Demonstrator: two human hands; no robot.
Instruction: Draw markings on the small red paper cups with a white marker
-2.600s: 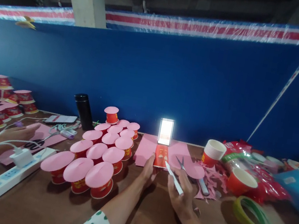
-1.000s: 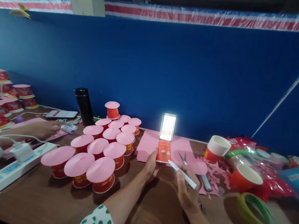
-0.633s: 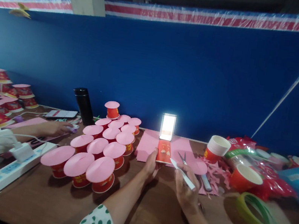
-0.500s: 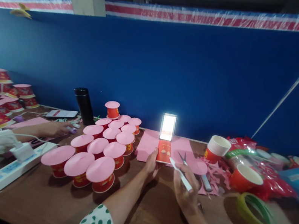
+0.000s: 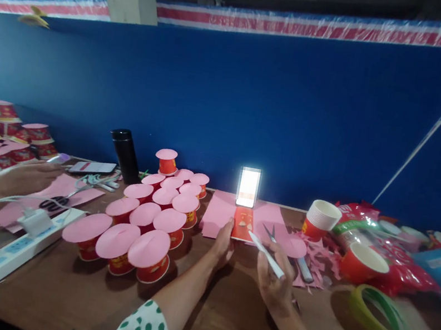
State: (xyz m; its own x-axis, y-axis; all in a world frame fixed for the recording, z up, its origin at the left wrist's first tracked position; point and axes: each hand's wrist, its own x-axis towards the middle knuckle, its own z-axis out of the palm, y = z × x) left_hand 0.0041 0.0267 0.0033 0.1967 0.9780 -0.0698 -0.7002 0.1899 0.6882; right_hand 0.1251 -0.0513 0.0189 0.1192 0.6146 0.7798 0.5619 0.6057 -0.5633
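Before a brightly lit phone screen, a red paper cup point(image 5: 242, 226) with a pale pattern is in my left hand point(image 5: 225, 242), whose fingers close on its left side. My right hand point(image 5: 275, 278) grips a white pen point(image 5: 270, 256), its tip pointing up-left at the cup's lower right edge; whether it touches I cannot tell. Behind the cup lie pink paper sheets point(image 5: 216, 215). Just beyond my right hand are scissors point(image 5: 270, 233), blades pointing up-left, partly covered by the hand and a pink disc point(image 5: 294, 245).
Several red cups topped with pink discs point(image 5: 149, 249) stand left, near a black bottle point(image 5: 124, 154) and a power strip point(image 5: 13, 251). A co-worker's hand point(image 5: 35, 173) is at far left. Stacked cups point(image 5: 320, 218), a single cup point(image 5: 365, 262) and a tape roll point(image 5: 379, 315) are right.
My pen tip has shifted slightly down and left along the cup. At far left, the co-worker's hand has drawn back leftward with a purple-capped item, uncovering black-handled scissors on pink paper.
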